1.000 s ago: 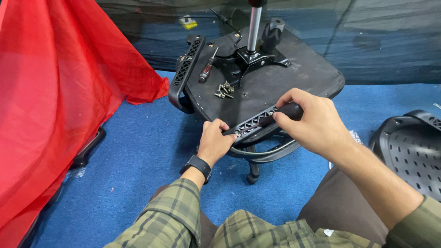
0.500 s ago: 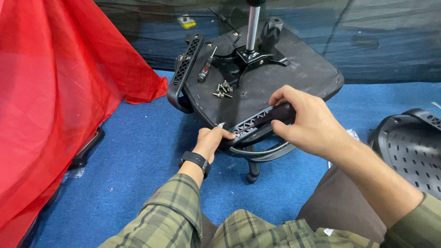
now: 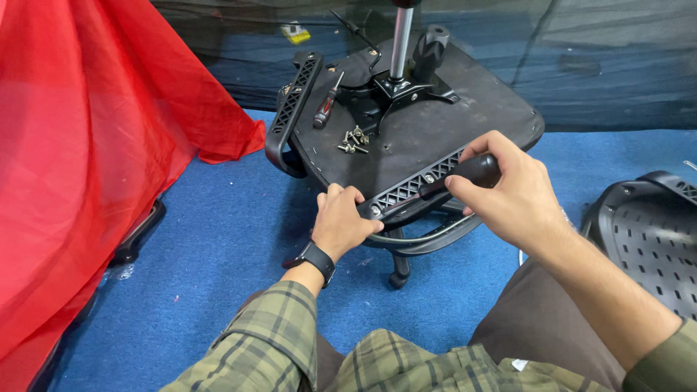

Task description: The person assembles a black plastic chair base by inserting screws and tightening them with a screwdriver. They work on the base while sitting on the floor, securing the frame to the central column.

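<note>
Armrest [image 3: 417, 190]: left hand [image 3: 341, 221] curled around near end; right hand [image 3: 508, 192] clenched on screwdriver handle [image 3: 475, 169].

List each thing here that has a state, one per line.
Chair seat: upside down, mechanism plate up.
Near armrest: against the seat edge, gripped by left hand.
Far armrest: on the seat's far edge.
Screwdriver: lying loose on the seat.
Screws: loose, piled.
Right hand: closed on a black handle.

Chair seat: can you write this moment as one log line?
left hand: grips armrest end | right hand: holds screwdriver on armrest | screws: loose on chair seat
</note>
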